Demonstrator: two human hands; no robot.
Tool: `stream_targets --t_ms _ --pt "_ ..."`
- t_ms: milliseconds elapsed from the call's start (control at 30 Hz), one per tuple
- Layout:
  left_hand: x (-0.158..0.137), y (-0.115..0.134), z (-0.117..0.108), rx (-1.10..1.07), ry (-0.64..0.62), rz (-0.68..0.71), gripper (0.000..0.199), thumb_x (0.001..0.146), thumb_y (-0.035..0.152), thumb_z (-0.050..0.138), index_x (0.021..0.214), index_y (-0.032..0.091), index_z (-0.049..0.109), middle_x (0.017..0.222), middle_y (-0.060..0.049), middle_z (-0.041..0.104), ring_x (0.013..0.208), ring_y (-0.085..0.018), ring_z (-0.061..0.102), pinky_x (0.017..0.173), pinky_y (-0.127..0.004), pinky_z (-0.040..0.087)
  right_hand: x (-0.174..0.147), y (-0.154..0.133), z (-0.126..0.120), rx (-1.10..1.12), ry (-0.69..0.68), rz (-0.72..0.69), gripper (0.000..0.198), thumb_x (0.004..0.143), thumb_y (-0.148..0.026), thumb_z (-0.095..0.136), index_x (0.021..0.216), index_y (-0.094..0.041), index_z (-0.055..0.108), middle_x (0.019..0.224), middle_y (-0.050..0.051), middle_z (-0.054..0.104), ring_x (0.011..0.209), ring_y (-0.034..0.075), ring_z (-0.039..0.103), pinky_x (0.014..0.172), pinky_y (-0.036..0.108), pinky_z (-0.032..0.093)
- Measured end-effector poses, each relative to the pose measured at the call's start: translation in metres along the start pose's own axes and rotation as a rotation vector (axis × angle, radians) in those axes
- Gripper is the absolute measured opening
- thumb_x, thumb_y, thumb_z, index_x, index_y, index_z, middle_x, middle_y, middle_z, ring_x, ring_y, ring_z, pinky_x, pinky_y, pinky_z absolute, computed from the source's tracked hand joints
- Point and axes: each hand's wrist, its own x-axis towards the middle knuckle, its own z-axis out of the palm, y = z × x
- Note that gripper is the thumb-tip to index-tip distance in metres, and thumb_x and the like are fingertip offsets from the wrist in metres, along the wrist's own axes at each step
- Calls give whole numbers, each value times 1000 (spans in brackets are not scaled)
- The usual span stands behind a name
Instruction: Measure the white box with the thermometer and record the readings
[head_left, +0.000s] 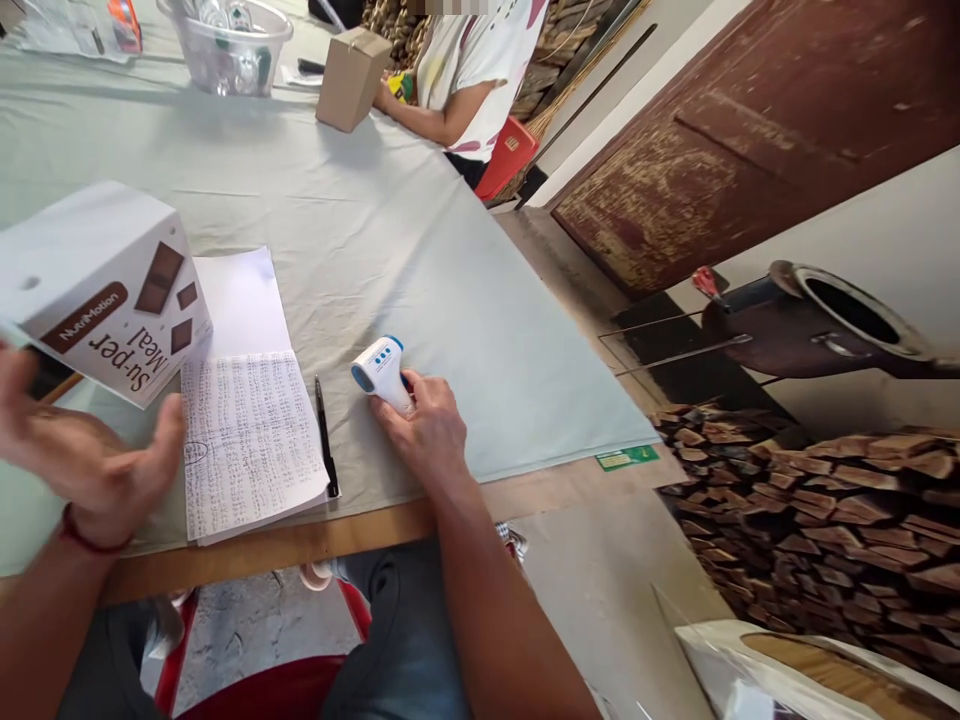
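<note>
My right hand [433,425] is wrapped round the handle of a white and blue infrared thermometer [381,368], low over the cloth near the table's front edge. My left hand [112,455] is raised with its fingers spread and nothing in it, slightly blurred. Just beyond it is a white box [112,290] printed "NutriMotion Super Meal"; whether my fingertips touch it I cannot tell. An open notebook [255,440] covered in handwriting lies between my hands, partly behind the box. A black pen [325,435] rests along its right edge.
Across the table, a person [450,90] sits near a brown cardboard box [352,80]. A clear plastic basin [229,45] holds bottles at the back left. Stacked firewood [832,530] and a dark metal pot-like vessel [795,320] are on the right, beyond the table edge.
</note>
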Motion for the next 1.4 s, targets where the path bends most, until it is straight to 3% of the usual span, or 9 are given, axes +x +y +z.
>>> stream_targets --t_ms 33,100,200,433,733,867,1033,1200,1400 --pt "-3 10 1 33 114 97 57 78 43 74 129 36 51 149 -3 39 143 -43 31 109 -73 35 0 1 0 -95 -11 -11 45 81 -38 67 120 -15 65 110 15 63 104 31 58 91 44 48" --pt "-9 31 6 -5 -76 243 50 84 31 71 130 31 51 139 -8 49 133 -38 46 110 -66 37 -3 -2 0 -209 21 -36 45 83 -36 68 122 -14 64 112 17 62 104 32 57 90 46 47" --pt "-19 55 16 -42 -295 233 32 90 28 63 120 26 55 125 -10 60 130 -36 50 111 -64 33 -11 -18 1 -130 113 -145 41 89 -37 64 123 -15 64 114 18 61 104 32 56 90 47 46" --pt "-44 77 37 -4 -600 238 26 78 10 63 102 17 63 118 -15 66 127 -37 53 111 -63 28 -30 -48 15 127 -167 -270 42 92 -34 61 130 -18 63 82 7 68 67 21 59 67 33 48" --pt "-47 74 50 11 -731 202 23 78 17 67 101 15 65 115 -17 64 126 -39 52 109 -66 31 -39 -40 -5 -107 -332 -342 41 88 -20 55 124 -28 72 91 8 66 74 18 58 62 25 41" --pt "-48 72 50 9 -735 211 21 80 23 66 99 16 65 115 -16 62 122 -37 52 109 -65 31 -42 -34 -19 196 -360 -326 39 88 -16 47 116 -24 74 87 6 62 76 18 58 70 30 48" --pt "-50 67 49 -43 -738 218 25 80 27 67 104 19 63 117 -14 60 119 -34 51 110 -61 29 -51 -29 -29 823 -361 -215 31 93 -28 54 122 -25 62 96 5 59 84 19 60 78 35 53" --pt "-51 67 52 -51 -723 201 24 81 31 68 101 18 62 114 -14 60 116 -34 51 109 -60 29 -65 -32 -18 1009 -84 56 36 85 -60 66 88 -25 57 68 -3 47 59 14 47 56 29 43" --pt "-50 69 55 -11 -715 214 26 82 34 69 99 16 61 112 -14 59 114 -34 51 107 -59 31 -68 -38 -19 980 -330 232 23 79 -40 67 92 -22 71 75 2 64 65 16 56 61 31 47"
